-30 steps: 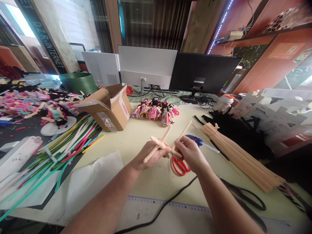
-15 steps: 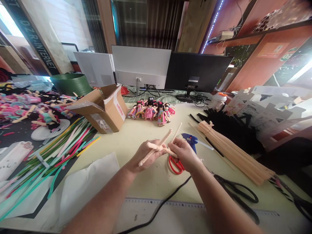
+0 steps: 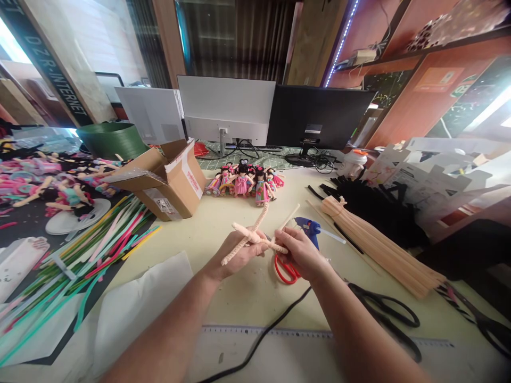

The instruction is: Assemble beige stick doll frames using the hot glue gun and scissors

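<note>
A peach-coloured pipe-cleaner doll body (image 3: 250,235) with twisted limbs is held above the table. My left hand (image 3: 233,259) is closed around its middle, with limbs sticking out at both sides. The fingers of my right hand (image 3: 300,251) pinch the limb on the right. From that hand a straight pipe-cleaner end (image 3: 290,214) points up and away. Red-handled scissors (image 3: 288,275) lie just below my right hand, their blades hidden. Beyond it rests a blue glue gun (image 3: 309,227).
Finished dolls (image 3: 243,183) stand at the back beside an open cardboard box (image 3: 179,186). Coloured pipe cleaners (image 3: 107,239) lie left; a peach bundle (image 3: 371,242) lies right. Black scissors (image 3: 385,308), a ruler (image 3: 295,333) and a black cable (image 3: 259,343) are near the front.
The doll body has tilted slightly in my hands, its upper limb swinging farther away and its right limb straightening outward. Both hands keep their hold. The whole view has shifted a little.
</note>
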Action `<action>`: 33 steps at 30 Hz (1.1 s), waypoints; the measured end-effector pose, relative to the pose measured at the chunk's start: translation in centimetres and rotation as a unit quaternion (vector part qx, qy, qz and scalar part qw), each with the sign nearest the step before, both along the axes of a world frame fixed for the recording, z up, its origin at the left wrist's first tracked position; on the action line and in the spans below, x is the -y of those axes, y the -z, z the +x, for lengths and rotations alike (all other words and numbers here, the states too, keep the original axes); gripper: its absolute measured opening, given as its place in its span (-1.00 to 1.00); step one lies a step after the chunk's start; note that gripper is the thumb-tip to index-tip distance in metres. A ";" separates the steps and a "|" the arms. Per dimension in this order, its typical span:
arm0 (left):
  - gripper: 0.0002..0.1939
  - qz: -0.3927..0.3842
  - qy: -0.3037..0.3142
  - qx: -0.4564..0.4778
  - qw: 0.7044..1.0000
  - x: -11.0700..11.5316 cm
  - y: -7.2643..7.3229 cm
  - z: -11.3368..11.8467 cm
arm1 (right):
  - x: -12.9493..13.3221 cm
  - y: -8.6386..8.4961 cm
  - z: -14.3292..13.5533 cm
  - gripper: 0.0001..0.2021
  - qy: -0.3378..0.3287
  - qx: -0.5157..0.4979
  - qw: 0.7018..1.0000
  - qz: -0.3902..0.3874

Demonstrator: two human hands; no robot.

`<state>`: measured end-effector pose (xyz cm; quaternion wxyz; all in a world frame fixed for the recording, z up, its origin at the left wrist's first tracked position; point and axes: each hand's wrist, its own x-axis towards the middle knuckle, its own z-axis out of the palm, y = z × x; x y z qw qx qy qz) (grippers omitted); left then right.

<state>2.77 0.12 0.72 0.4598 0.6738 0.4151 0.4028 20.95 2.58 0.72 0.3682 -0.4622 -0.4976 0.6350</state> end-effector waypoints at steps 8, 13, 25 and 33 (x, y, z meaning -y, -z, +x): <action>-0.67 0.015 -0.008 -0.045 0.999 0.0 -0.1 -0.2 | 0.3 -0.5 0.3 -0.69 -0.042 0.002 0.999 -0.004; -0.69 0.018 -0.002 -0.056 0.998 -0.1 -0.2 -0.3 | 0.6 -0.9 0.0 -0.69 -0.035 0.004 0.999 0.000; -0.80 -0.131 0.004 0.090 0.987 -0.1 0.4 0.8 | 0.8 -0.1 -0.9 -0.73 0.011 -0.026 0.999 0.024; -0.85 -0.106 -0.050 0.050 0.992 -0.2 1.0 1.2 | 0.8 0.3 -1.1 -0.74 0.023 -0.018 0.999 0.023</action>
